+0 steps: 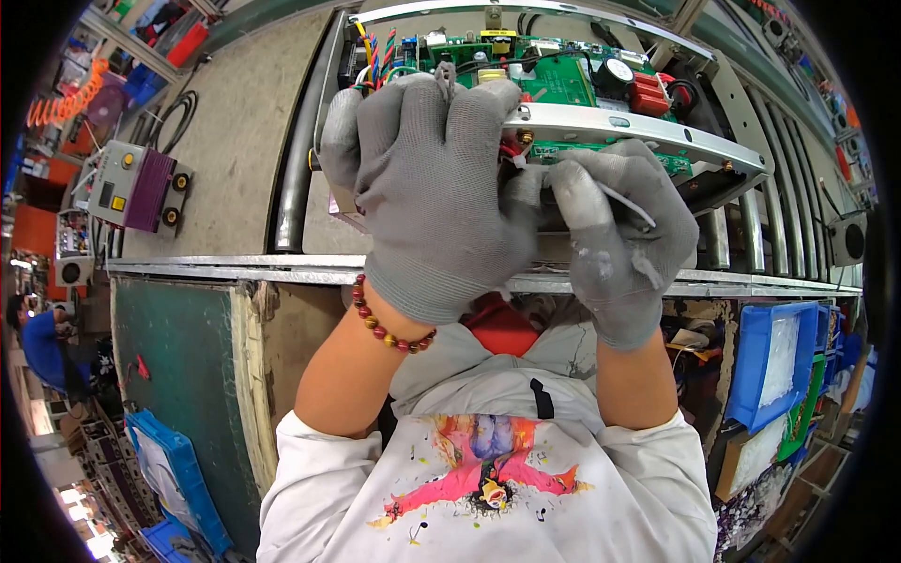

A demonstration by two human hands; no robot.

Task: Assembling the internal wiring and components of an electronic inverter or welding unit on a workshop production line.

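An open electronic unit (648, 136) with a silvery metal frame and green circuit boards (563, 83) lies in front of me. My left hand (436, 183), in a grey knit glove, reaches over the unit's near side with fingers bent; its thumb is blurred, and what the fingers grip is hidden. Red wires (511, 148) show close beside it. My right hand (629, 239), gloved likewise, is closed at the unit's near edge. A thin white strip (627, 204), like a cable tie, sticks out from between its fingers.
The unit rests over a roller conveyor (755, 230) with a metal front rail (235, 267). A purple-and-grey boxed device (136, 186) stands at the left, near a black cable (178, 122). Blue bins (774, 361) hang at lower right. Coloured wires (380, 56) rise from the unit's left end.
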